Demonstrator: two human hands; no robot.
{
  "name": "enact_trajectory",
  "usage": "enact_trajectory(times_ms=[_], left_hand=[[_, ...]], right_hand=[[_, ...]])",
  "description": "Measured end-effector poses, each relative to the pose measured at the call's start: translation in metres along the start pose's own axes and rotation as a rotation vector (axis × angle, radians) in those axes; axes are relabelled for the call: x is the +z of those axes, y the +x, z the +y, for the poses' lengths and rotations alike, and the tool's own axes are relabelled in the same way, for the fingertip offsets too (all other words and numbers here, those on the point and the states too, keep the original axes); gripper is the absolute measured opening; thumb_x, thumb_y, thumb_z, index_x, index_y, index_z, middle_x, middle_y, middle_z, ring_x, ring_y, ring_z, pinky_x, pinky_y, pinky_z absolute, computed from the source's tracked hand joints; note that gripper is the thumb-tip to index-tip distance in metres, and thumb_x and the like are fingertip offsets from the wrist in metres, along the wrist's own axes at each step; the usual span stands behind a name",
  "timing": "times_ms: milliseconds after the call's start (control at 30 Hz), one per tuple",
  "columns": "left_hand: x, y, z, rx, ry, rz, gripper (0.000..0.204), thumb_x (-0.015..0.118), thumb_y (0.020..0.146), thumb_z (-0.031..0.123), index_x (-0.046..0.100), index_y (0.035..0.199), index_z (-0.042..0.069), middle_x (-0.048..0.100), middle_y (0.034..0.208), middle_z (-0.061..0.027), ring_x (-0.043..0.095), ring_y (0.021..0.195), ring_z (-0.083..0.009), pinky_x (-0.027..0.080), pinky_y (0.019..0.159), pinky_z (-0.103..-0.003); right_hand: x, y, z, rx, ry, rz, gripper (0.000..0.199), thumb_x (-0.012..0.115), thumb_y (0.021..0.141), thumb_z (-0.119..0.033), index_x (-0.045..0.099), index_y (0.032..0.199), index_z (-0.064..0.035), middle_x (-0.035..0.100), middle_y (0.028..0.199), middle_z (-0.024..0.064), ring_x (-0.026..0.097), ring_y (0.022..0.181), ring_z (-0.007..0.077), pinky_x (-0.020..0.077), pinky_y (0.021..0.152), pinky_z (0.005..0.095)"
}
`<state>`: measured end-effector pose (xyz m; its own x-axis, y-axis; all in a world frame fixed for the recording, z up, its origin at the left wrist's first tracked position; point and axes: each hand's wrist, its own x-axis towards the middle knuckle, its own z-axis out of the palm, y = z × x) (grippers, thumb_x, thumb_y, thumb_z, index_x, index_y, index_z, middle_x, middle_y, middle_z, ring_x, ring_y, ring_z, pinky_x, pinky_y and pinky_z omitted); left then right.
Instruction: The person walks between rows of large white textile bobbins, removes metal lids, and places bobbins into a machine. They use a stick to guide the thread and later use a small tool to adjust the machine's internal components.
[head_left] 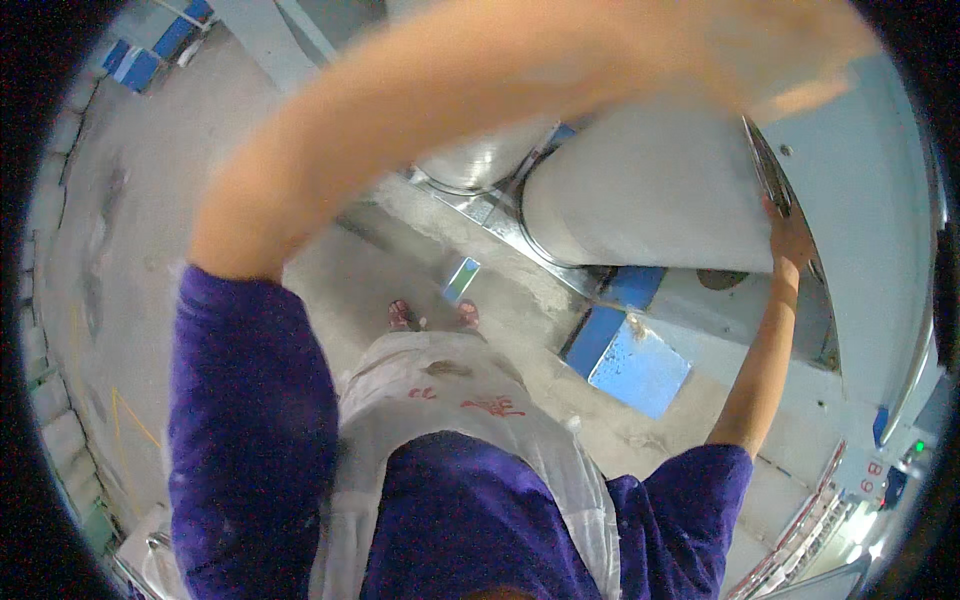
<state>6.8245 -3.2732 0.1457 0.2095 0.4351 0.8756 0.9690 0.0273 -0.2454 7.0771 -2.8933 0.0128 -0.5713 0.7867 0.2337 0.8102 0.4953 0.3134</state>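
Observation:
My left arm reaches up and across the top of the view. My left hand (790, 60) is smeared by motion in front of a pale grey-blue machine panel (880, 180), and its fingers cannot be made out. Lower down on the right, my right hand (790, 238) is at the panel's edge, by a dark, shiny metal part (768, 170). Its fingers are small and partly hidden, so what they grip, if anything, does not show. Beside that hand stands a large pale grey cylindrical can (650, 190) with a dark rim at its base.
Another shiny can (475, 160) stands left of the large one, along a metal floor strip (490, 215). A blue box (640, 365) sits on the concrete floor nearby. A small green-and-white object (462, 280) lies before my feet. White bundles (60, 430) line the far left.

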Motion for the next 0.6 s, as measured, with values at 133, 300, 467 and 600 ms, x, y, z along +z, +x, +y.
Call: enact_trajectory(times_ms=[133, 300, 467, 600], left_hand=[[-0.006, -0.208, 0.044, -0.439, -0.100, -0.599, 0.042, 0.060, 0.081, 0.022, 0.055, 0.119, 0.007, 0.057, 0.117, -0.0126, 0.051, 0.113, -0.0282, 0.035, 0.099, -0.046], [-0.208, -0.518, 0.171, -1.208, -0.166, -2.084, 0.035, 0.057, 0.079, 0.038, 0.066, 0.103, 0.013, 0.062, 0.106, -0.0108, 0.057, 0.103, -0.0296, 0.041, 0.088, -0.045], [-0.436, -0.679, 0.232, -2.019, -0.118, -1.991, 0.036, 0.056, 0.081, 0.037, 0.066, 0.099, 0.007, 0.061, 0.110, -0.0172, 0.057, 0.104, -0.0330, 0.046, 0.085, -0.045], [-0.486, -0.710, 0.169, -2.275, 0.080, -1.600, 0.034, 0.054, 0.084, 0.034, 0.067, 0.096, 0.005, 0.061, 0.111, -0.0162, 0.057, 0.104, -0.0317, 0.046, 0.086, -0.043]], right_hand=[[-0.013, -0.038, -0.021, -0.156, 0.064, 0.326, 0.057, 0.055, 0.082, -0.053, 0.050, 0.125, -0.0163, 0.059, 0.116, 0.0136, 0.054, 0.106, 0.0379, 0.0422, 0.088, 0.0460], [-0.040, -0.127, -0.136, -0.495, 0.206, 0.732, 0.038, 0.060, 0.086, -0.026, 0.054, 0.119, -0.0079, 0.055, 0.121, 0.0109, 0.050, 0.112, 0.0307, 0.0345, 0.098, 0.0415], [-0.065, -0.261, -0.391, -0.861, 0.729, -0.140, 0.054, 0.063, 0.075, -0.006, 0.046, 0.127, -0.0057, 0.041, 0.134, 0.0158, 0.040, 0.121, 0.0356, 0.0311, 0.102, 0.0454], [-0.108, -0.334, -0.578, -1.415, 0.746, -0.195, 0.046, 0.064, 0.076, -0.016, 0.052, 0.120, -0.0126, 0.050, 0.125, 0.0125, 0.049, 0.113, 0.0310, 0.0422, 0.092, 0.0419]])
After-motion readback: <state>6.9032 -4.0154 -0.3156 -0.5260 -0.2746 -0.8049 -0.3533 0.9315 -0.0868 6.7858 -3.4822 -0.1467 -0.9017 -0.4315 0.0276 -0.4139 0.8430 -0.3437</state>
